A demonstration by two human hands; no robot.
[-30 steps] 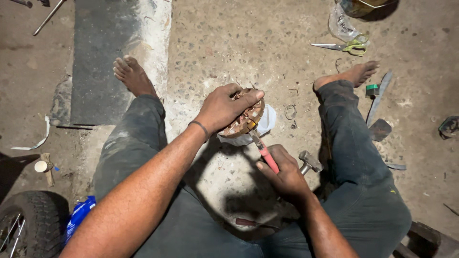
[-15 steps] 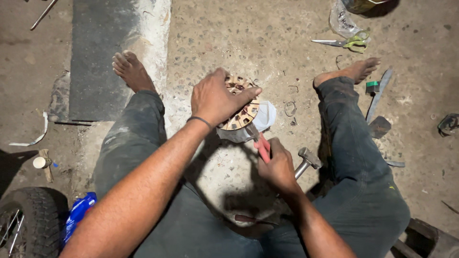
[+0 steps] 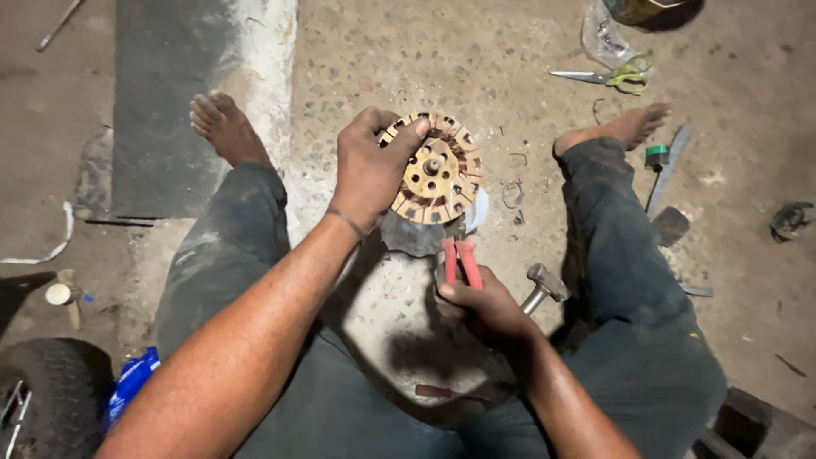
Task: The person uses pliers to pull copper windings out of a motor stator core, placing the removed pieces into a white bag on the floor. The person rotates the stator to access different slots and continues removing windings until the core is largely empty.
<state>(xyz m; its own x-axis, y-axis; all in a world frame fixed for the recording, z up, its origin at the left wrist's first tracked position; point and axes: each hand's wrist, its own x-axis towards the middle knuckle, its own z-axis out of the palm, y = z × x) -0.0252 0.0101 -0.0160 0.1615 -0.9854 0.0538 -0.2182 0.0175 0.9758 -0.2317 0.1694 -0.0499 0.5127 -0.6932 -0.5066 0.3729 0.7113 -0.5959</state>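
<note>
Slotted round motor core [image 3: 435, 170] with copper windings is sitting tilted on the concrete floor [image 3: 527, 51], left hand [image 3: 367, 170] gripping its rim, fingers [image 3: 406, 136] curled over the top edge. Right hand [image 3: 480, 308] is closing around red-handled pliers [image 3: 459, 259] just below the core. Judging: mid winding-stripping; next needs the plier tip biting a copper strand. Hammer [image 3: 544, 285] is lying beside the right fingers.

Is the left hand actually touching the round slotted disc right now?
Touching. The head view shows the left hand gripping the disc at its left rim, with the thumb lying across the slotted face and no gap between them.
</note>
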